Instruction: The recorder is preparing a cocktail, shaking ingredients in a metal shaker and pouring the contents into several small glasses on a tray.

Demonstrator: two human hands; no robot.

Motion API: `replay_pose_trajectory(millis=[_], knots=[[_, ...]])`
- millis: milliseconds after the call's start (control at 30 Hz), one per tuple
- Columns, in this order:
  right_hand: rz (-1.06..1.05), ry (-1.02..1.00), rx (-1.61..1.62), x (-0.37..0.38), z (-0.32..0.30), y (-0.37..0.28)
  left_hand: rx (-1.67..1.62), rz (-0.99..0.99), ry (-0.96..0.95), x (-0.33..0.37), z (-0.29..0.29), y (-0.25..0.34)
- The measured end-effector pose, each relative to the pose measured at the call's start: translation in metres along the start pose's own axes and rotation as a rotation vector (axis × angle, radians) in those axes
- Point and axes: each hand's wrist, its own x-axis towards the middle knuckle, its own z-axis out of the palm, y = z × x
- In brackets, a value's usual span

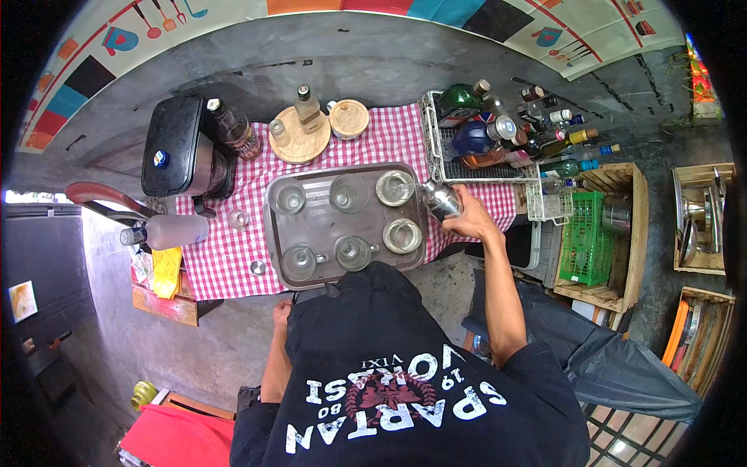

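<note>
The right fingers wrap the metal shaker, its long axis angled leftward toward the far-right glass; the left fingers' closure is indiscernible.

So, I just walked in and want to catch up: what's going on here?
The person's right hand grips a metal shaker, tipped toward the far right one of six glasses on a brown tray. Whether anything is flowing can't be made out. The left hand hangs low, near the front edge of the checked cloth; whether it holds anything is unclear. Bottles stand in and beside a wire rack on the right.
</note>
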Motion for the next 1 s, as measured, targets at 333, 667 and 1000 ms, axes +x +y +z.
replay_pose_trajectory(millis=[333, 667, 1000], knots=[[-0.016, 0.019, 0.012, -0.007, -0.005, -0.017, -0.054, -0.030, -0.049, 0.000, -0.002, -0.001], [-0.017, 0.003, 0.084, 0.003, -0.001, 0.002, 0.035, -0.081, -0.005, -0.015, -0.009, 0.024], [-0.047, 0.004, 0.053, 0.006, 0.000, 0.010, 0.026, -0.063, 0.001, -0.004, -0.002, 0.008]])
